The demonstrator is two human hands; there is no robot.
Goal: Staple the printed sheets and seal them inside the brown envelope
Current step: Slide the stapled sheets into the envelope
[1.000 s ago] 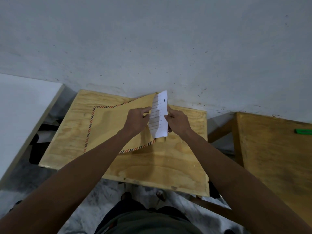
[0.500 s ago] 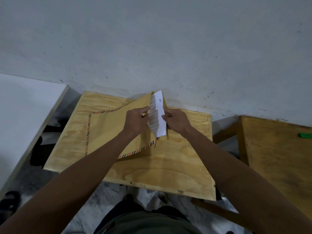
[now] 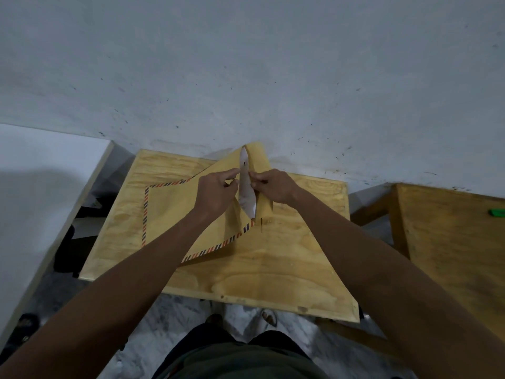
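A brown envelope [image 3: 175,212] with a red-and-black striped border lies on the small plywood table [image 3: 273,269], its open end raised toward the wall. Only a narrow white strip of the printed sheets [image 3: 246,192] shows in the envelope's mouth, with the flap [image 3: 261,165] standing behind it. My left hand [image 3: 216,192] pinches the envelope's near edge at the mouth. My right hand [image 3: 273,187] pinches the flap side, right beside the sheets. A staple mark shows near the sheets' top.
A grey wall rises just behind the table. A second wooden table [image 3: 451,242] stands at the right with a small green object [image 3: 497,212] on it. A white board [image 3: 41,192] lies at the left. My legs and feet are below the table's near edge.
The sheets have slid deeper into the envelope, so less white paper shows. Both hands have closed in around the mouth.
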